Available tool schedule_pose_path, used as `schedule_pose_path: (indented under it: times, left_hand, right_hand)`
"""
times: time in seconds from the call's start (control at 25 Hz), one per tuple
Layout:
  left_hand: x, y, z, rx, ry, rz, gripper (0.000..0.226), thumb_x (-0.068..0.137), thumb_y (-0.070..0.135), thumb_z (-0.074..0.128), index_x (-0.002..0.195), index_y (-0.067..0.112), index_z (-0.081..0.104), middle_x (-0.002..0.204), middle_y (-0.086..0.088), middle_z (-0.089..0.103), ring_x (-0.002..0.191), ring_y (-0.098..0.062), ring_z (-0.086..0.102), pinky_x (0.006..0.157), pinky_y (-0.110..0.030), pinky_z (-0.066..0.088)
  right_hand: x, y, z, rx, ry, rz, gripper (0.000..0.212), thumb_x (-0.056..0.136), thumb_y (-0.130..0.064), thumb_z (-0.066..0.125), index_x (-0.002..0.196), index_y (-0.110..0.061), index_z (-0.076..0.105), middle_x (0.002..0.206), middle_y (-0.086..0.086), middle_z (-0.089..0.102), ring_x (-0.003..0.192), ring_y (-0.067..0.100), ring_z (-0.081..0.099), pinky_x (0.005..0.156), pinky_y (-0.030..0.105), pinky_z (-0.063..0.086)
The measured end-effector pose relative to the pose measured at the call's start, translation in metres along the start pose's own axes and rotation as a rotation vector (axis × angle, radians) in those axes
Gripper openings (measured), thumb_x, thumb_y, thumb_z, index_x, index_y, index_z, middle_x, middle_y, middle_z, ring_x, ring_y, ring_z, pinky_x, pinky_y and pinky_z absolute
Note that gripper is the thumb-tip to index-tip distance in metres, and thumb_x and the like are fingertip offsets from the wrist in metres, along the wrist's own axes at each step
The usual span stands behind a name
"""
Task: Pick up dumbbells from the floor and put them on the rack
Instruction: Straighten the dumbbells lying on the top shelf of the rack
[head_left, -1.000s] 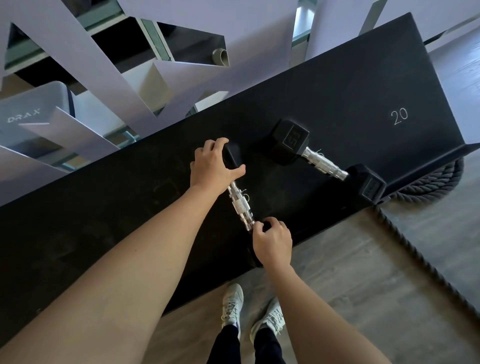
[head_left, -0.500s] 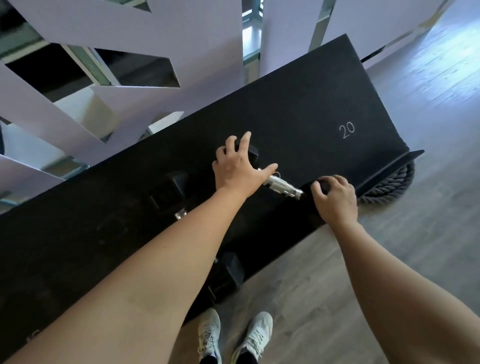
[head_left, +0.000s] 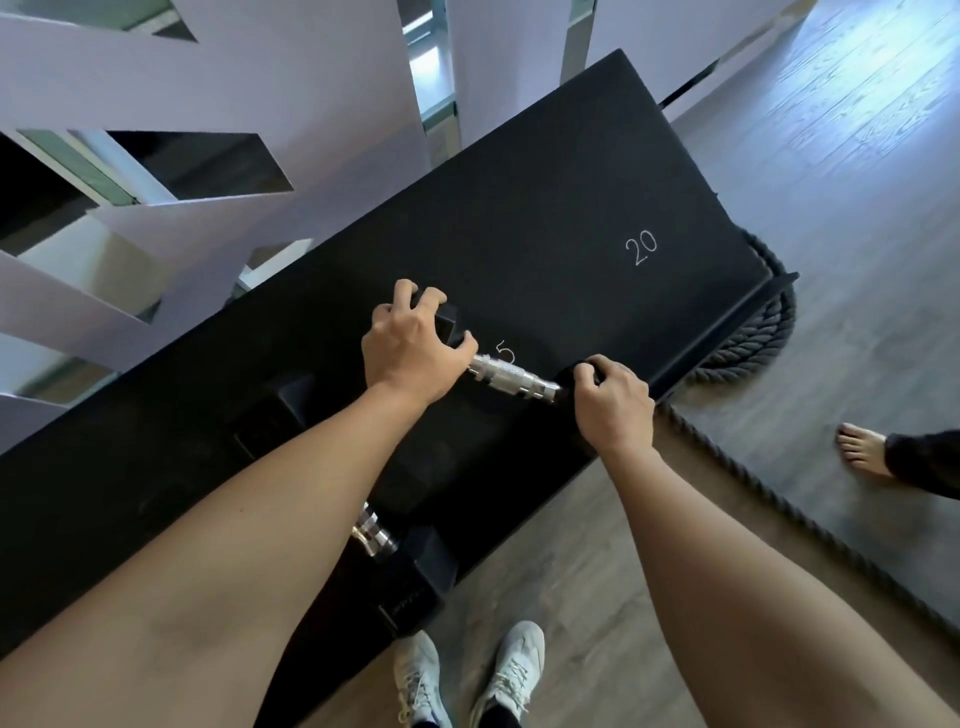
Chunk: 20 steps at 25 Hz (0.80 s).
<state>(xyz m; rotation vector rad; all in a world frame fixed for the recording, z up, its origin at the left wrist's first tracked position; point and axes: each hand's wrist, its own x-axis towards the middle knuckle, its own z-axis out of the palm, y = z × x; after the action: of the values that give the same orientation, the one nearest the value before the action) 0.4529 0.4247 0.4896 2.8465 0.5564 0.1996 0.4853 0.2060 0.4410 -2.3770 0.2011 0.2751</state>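
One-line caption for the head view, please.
Both hands, left and right, grip the ends of a dumbbell lying on the black rack.

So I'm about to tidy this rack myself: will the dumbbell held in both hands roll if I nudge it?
Probably not. The dumbbell has flat-sided black ends, so it should sit still on the rack. It is likely heavy for its size: the left hand and right hand each grip an end. The knurled metal handle should resist slipping.

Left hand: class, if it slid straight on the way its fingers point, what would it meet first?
The left hand grips a black dumbbell head; beyond lies bare black rack shelf, then probably the pale wall panel.
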Motion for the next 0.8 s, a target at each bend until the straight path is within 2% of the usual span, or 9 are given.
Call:
schedule_pose_path:
  times: [0.2,0.28,0.36,0.44,0.56,0.68,0.8]
  left_hand:
    - [0.040,0.003,-0.011,0.054,-0.121,0.224,0.054,0.076,0.049,0.072,0.120,0.019,0.060,0.126,-0.006,0.050,0.098,-0.030,0.056,0.069,-0.035,0.041]
    - [0.052,0.012,-0.012,0.086,-0.162,0.321,0.055,0.076,0.051,0.071,0.121,0.020,0.060,0.126,-0.004,0.050,0.098,-0.029,0.056,0.070,-0.036,0.041]
    - [0.060,0.018,-0.009,0.133,-0.189,0.377,0.056,0.076,0.053,0.070,0.121,0.021,0.059,0.125,-0.004,0.049,0.096,-0.028,0.056,0.070,-0.035,0.041]
    - [0.063,0.019,-0.007,0.149,-0.180,0.401,0.058,0.076,0.055,0.069,0.121,0.021,0.058,0.125,-0.005,0.049,0.096,-0.029,0.057,0.069,-0.035,0.040]
    - [0.057,0.015,-0.003,0.134,-0.112,0.316,0.073,0.072,0.058,0.072,0.130,0.019,0.049,0.129,-0.012,0.047,0.100,-0.033,0.057,0.070,-0.037,0.044]
    - [0.046,0.018,0.000,0.080,-0.062,0.075,0.089,0.068,0.062,0.074,0.134,0.012,0.041,0.127,-0.019,0.049,0.105,-0.035,0.056,0.072,-0.036,0.046]
    - [0.046,0.021,-0.001,0.068,-0.096,0.058,0.089,0.070,0.063,0.073,0.136,0.012,0.040,0.128,-0.017,0.052,0.109,-0.036,0.056,0.076,-0.039,0.050]
  right_hand:
    - [-0.033,0.003,0.019,0.022,0.005,0.125,0.032,0.091,-0.030,0.036,0.076,-0.013,0.059,0.078,0.005,0.057,0.080,0.028,0.046,0.072,0.037,0.030]
    - [-0.045,0.007,0.026,-0.003,-0.007,0.089,0.034,0.092,-0.026,0.034,0.074,-0.008,0.057,0.078,0.008,0.059,0.083,0.033,0.053,0.072,0.039,0.035]
    - [-0.043,0.009,0.025,-0.036,-0.062,-0.018,0.034,0.092,-0.020,0.033,0.082,-0.004,0.061,0.086,0.010,0.062,0.088,0.033,0.055,0.076,0.039,0.040]
    - [-0.034,0.006,0.021,0.034,-0.128,0.006,0.032,0.089,-0.024,0.037,0.092,-0.012,0.067,0.089,0.001,0.063,0.087,0.025,0.054,0.076,0.035,0.039]
    - [-0.032,0.004,0.021,0.072,-0.170,0.122,0.030,0.085,-0.035,0.038,0.088,-0.029,0.068,0.084,-0.003,0.066,0.084,0.024,0.057,0.071,0.033,0.041]
    - [-0.034,0.004,0.022,0.080,-0.166,0.148,0.029,0.086,-0.033,0.036,0.080,-0.028,0.064,0.084,0.002,0.068,0.085,0.028,0.059,0.074,0.037,0.047]
    - [-0.033,0.003,0.023,0.087,-0.148,0.143,0.032,0.087,-0.030,0.035,0.082,-0.022,0.066,0.084,0.002,0.067,0.084,0.030,0.059,0.072,0.037,0.044]
